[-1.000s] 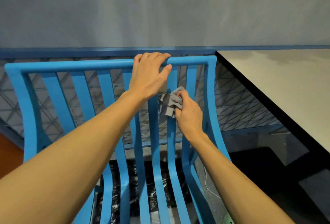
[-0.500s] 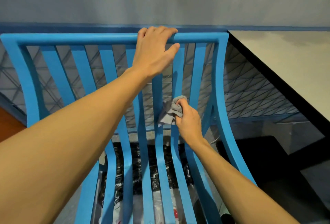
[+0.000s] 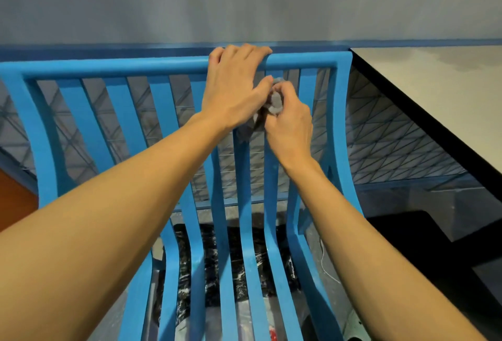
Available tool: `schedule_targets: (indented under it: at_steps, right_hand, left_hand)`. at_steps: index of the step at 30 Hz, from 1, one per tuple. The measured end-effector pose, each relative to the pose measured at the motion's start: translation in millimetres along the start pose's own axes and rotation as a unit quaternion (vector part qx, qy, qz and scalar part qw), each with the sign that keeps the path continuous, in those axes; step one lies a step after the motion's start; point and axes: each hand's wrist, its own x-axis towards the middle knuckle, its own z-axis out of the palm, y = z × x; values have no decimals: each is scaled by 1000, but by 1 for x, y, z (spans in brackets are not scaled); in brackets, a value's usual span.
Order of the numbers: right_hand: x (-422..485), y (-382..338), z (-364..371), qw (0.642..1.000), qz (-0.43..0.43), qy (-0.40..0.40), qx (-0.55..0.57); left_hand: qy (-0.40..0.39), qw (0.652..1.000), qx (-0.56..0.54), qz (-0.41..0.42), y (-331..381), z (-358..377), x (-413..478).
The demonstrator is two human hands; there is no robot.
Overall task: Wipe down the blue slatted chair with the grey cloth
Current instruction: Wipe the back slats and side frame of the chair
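Up the slat (image 3: 271,177) went the right hand (image 3: 289,123), now pinching the bunched grey cloth (image 3: 275,101) just above frame centre. Beside it, the left hand (image 3: 236,88) grips the top rail (image 3: 122,67) of the blue slatted chair (image 3: 339,137).

Pale table (image 3: 440,101), grey wall (image 3: 244,1)

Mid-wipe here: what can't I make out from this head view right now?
All head view:
grey cloth: mostly hidden between left hand and right hand; its fold is unreadable.
Slat beneath the cloth: covered by the right hand's grip.
blue slatted chair: legs and seat front cut off by the bottom edge; the left forearm covers lower slats.
dark marbled object under the seat: only slivers show between slats.
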Motion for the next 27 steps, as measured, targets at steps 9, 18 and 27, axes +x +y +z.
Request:
schedule_targets:
  at_steps: [9,18,27]
  right_hand:
    - [-109,79,11,987,70,-141,-22]
    - [-98,73,10,989,67,-129,-31]
    - [-141,103,19,980,92,-165,-54]
  left_hand:
    - [7,1000,13,-4,0,3,1]
    - [9,999,31,1,0,4,1]
    - [27,998,47,-9,0,9,1]
